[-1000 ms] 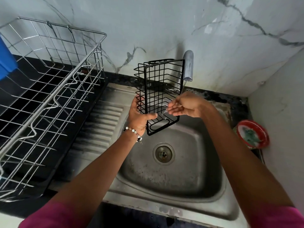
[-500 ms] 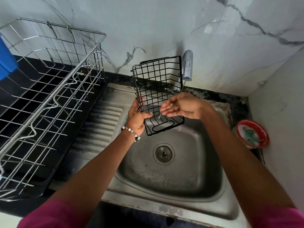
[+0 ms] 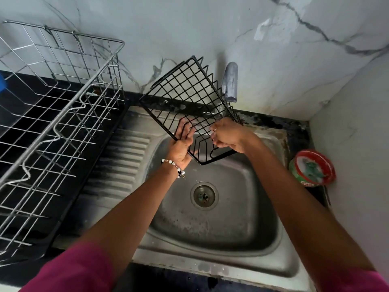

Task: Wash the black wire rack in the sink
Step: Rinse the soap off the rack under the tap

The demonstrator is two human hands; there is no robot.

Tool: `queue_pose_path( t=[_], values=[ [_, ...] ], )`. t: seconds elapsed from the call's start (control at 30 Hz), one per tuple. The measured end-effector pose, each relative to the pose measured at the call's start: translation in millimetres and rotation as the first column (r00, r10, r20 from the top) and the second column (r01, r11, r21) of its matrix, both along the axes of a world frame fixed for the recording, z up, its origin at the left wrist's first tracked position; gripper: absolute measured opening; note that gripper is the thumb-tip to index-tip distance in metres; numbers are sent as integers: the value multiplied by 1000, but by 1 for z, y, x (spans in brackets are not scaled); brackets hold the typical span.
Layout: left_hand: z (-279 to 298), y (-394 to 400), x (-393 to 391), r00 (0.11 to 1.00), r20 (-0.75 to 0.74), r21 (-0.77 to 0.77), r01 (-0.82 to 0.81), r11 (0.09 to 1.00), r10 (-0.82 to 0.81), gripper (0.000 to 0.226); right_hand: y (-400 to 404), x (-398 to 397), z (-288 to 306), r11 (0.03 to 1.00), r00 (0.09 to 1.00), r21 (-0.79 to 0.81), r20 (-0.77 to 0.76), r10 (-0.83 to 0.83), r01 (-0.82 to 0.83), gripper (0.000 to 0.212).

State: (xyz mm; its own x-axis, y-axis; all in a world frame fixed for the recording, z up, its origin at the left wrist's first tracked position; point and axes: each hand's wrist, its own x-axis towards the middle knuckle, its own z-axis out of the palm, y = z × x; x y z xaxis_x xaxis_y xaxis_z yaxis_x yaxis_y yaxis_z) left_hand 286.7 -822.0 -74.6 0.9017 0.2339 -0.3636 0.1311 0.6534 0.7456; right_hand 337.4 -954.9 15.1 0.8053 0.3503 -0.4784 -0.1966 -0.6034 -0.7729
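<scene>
Black wire rack [image 3: 190, 98], a tilted grid, sits at frame centre above the steel sink [image 3: 212, 224]. The left hand [image 3: 182, 142] grips its lower edge from behind. The right hand [image 3: 228, 134] curls its fingers onto the wires.

Left hand [image 3: 182, 142] fingers behind black wire rack [image 3: 190, 98].

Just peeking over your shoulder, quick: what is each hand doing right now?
Left hand: holding the black wire rack at its lower left edge, fingers behind the mesh.
Right hand: fingers curled on the rack's right side.
</scene>
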Motion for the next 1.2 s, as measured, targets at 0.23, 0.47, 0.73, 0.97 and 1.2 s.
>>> queue_pose_path(
  t=[0.23, 0.47, 0.73, 0.97, 1.2],
  values=[
    [8, -6, 4, 992, -4, 28, -126, 992, 126, 73, 6, 5, -12, 913, 972, 335, -99, -213, 234, 33],
    [-1, -10, -9, 987, -161, -20, -12, 1000, 9, 56, 7, 3, -26, 815, 923, 437, -225, -311, 381, 23],
    [-2, -17, -32, 898, -396, -58, 183, 981, -191, 31, -1, -9, -45, 698, 853, 494, -356, -381, 518, 22],
    [26, -11, -34, 812, -537, 228, 402, 887, -230, 14, -11, -26, -52, 587, 732, 453, -536, -422, 670, 25],
    [44, 5, -43, 754, -622, 461, 571, 680, -211, 19, -29, -40, -26, 913, 957, 303, 8, -289, 273, 18]
  ],
)
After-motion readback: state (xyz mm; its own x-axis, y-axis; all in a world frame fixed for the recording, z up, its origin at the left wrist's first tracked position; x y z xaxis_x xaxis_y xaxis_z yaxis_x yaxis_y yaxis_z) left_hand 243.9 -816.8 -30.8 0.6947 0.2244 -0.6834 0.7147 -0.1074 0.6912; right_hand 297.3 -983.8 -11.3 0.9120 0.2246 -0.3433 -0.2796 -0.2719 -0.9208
